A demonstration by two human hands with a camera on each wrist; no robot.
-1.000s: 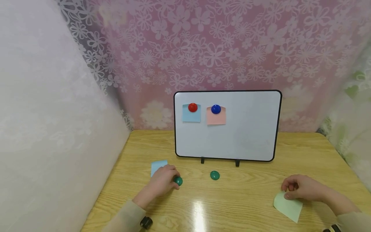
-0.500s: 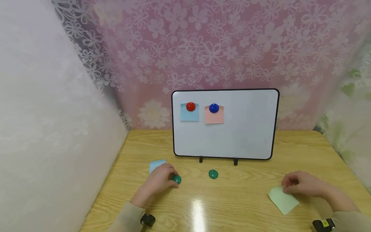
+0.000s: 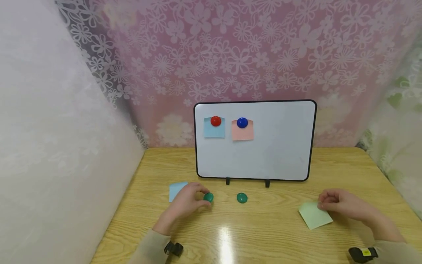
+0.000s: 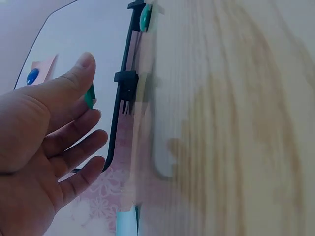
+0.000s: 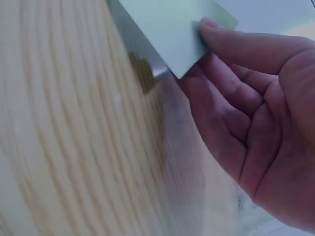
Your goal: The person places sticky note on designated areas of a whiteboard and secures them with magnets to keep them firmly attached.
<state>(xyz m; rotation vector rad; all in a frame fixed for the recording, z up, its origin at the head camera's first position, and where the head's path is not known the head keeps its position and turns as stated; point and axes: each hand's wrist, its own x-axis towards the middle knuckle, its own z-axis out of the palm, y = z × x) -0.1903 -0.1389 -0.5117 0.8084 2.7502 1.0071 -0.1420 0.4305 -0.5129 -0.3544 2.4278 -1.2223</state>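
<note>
A round green magnet [image 3: 208, 197] is pinched between the thumb and index finger of my left hand [image 3: 187, 201]; its edge shows behind the thumb in the left wrist view. My right hand [image 3: 344, 205] pinches a pale green sticky note [image 3: 314, 215] by its edge, the sheet hanging out to the left of the fingers. In the right wrist view the thumb lies on top of the note [image 5: 172, 37] with fingers curled under it. A second green magnet [image 3: 242, 198] lies on the table, right of my left hand. Beside that hand a blue sticky note [image 3: 177, 191] lies partly hidden.
A whiteboard [image 3: 280, 146] on small black feet stands upright at the table's back. On it a red magnet [image 3: 215, 121] holds a blue note [image 3: 214, 132], and a blue magnet [image 3: 242, 123] a pink note [image 3: 243, 134]. A white wall [image 3: 82, 146] borders the left.
My right hand has carried the green note leftward and toward the board, and the sheet has turned. My left hand, with its magnet, has moved slightly right and up from where it was.
</note>
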